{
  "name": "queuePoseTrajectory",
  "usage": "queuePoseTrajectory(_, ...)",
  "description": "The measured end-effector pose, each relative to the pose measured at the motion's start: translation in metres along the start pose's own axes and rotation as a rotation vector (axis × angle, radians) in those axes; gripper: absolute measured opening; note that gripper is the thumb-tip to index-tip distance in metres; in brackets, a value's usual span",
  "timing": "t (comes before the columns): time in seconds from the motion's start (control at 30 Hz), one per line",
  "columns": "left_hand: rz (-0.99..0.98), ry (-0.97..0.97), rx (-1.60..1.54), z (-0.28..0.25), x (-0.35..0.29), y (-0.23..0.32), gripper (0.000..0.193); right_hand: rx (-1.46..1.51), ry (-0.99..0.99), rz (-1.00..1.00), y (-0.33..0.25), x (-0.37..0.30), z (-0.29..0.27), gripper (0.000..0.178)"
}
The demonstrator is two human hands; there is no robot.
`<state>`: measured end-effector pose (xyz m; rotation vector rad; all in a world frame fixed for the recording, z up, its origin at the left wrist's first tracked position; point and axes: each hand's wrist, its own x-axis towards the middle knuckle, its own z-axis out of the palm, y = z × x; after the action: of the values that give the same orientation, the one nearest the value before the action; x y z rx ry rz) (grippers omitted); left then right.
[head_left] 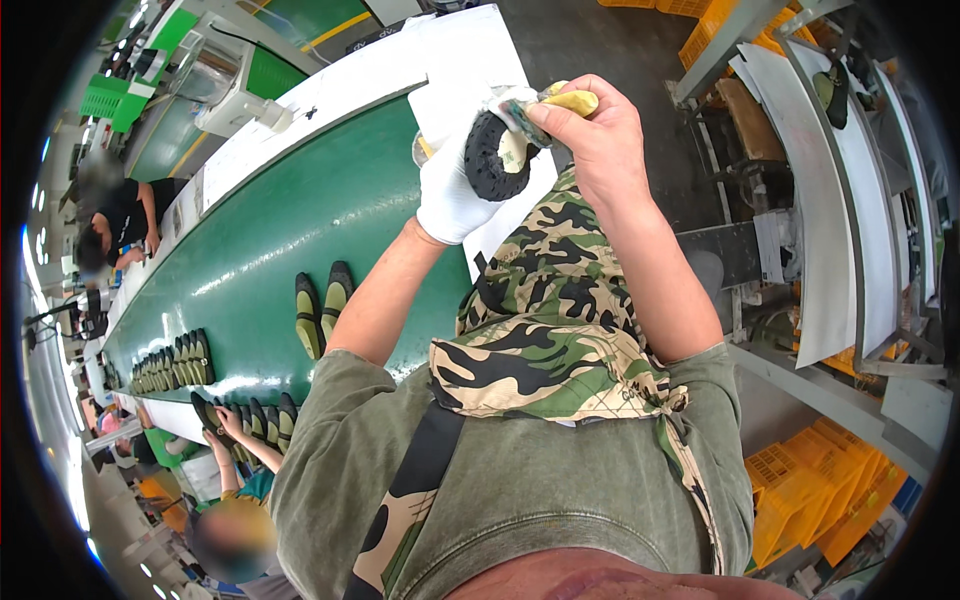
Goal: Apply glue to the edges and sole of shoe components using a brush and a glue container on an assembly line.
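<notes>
My left hand [452, 190], in a white glove, grips a shoe [493, 152] by its black treaded sole, held up above the green conveyor belt [290, 230]. My right hand [592, 135], bare, pinches a yellow cloth or sponge [572, 100] against the shoe's upper edge. Both forearms rise from my olive shirt and camouflage apron [545, 310]. Two olive-and-black shoes [322, 305] lie side by side on the belt just left of my left forearm.
Farther along the belt lie rows of several dark shoes [172, 362]. Another person's hand [225, 425] touches shoes at the belt's near edge; a person in black [120, 225] works across it. Metal racks [840, 200] and orange crates [820, 480] stand at right.
</notes>
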<state>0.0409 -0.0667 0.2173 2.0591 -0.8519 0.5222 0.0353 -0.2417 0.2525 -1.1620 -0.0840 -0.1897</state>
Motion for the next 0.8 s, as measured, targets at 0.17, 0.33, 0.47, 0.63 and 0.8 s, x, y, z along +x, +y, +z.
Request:
queuePoseTrajectory(0.17, -0.195, -0.127, -0.1, -0.011, 0.002, 0.003, 0.061, 0.047, -0.04, -0.065, -0.02, 0.005, 0.015, 0.016)
queuePoseTrajectory(0.33, -0.434, -0.3, -0.452, -0.021, 0.002, -0.013, 0.079, 0.002, -0.046, -0.14, -0.02, 0.027, 0.02, 0.017)
queuePoseTrajectory(0.47, -0.479, -0.405, -0.682, -0.025, 0.007, -0.018, 0.077, -0.057, -0.025, -0.216, -0.009, 0.043, 0.017, 0.017)
queuePoseTrajectory(0.63, -0.563, -0.521, -0.772, -0.036, 0.014, -0.018, 0.077, -0.122, 0.033, -0.274, 0.006, 0.047, 0.004, 0.019)
queuePoseTrajectory(0.8, -0.525, -0.567, -0.809, -0.034, 0.013, -0.025, 0.086, -0.032, -0.01, -0.286, 0.007, 0.048, -0.012, 0.019)
